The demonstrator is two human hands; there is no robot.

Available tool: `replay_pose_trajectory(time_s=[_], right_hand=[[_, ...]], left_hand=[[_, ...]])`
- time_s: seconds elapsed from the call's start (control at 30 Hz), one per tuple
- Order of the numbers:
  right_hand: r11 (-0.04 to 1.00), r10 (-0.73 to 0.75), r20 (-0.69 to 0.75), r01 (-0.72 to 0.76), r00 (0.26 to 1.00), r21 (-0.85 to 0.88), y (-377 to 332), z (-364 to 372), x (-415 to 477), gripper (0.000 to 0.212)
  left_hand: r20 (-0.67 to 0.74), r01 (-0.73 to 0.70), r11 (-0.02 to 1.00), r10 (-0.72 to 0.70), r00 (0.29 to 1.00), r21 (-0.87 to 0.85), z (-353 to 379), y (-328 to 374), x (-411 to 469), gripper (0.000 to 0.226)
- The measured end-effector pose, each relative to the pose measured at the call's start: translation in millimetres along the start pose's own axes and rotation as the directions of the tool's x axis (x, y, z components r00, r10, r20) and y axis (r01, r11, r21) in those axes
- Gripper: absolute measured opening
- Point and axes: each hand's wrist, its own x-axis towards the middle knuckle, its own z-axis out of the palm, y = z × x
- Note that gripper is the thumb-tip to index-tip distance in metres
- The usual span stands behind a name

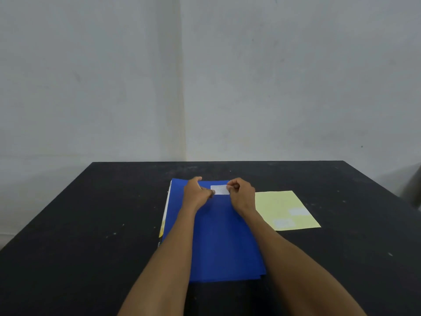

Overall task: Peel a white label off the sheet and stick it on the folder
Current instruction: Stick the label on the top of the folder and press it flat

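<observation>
A blue folder (225, 236) lies flat in the middle of the black table (91, 224). Near its far edge sits a white label (219, 189), lying on the folder's cover. My left hand (196, 193) touches the label's left end with its fingertips. My right hand (242, 193) pinches the label's right end between thumb and fingers. To the right of the folder lies the pale yellow label sheet (280, 201), with two white labels (299, 212) still on its near part.
Grey walls stand behind the table's far edge. A white and yellow strip (164, 215) shows along the folder's left side. A blurred grey object (413, 188) pokes in at the right edge of view.
</observation>
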Motion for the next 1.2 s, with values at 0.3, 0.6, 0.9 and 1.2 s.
replay_pose_trajectory(time_s=[0.3,0.6,0.9,1.2], right_hand=[[0.993,0.103,0.003,-0.103,0.995,0.064,-31.0,40.0,4.9,0.032],[0.948,0.301,-0.024,-0.296,0.953,0.114,-55.7,93.7,24.8,0.045],[0.949,0.314,-0.047,-0.314,0.948,0.009,-54.1,121.1,37.6,0.041],[0.961,0.268,-0.097,-0.273,0.959,-0.043,-43.5,130.0,31.8,0.036]], left_hand=[[-0.208,0.122,0.984,-0.093,0.974,0.132,-43.7,-5.3,20.5,0.039],[-0.347,0.221,0.921,-0.103,0.932,0.32,-76.0,-9.3,48.1,0.03],[-0.371,0.208,0.853,-0.019,0.929,0.479,-73.8,-20.8,67.0,0.021],[-0.367,0.211,0.79,0.019,0.93,0.575,-65.0,-23.2,65.1,0.027]])
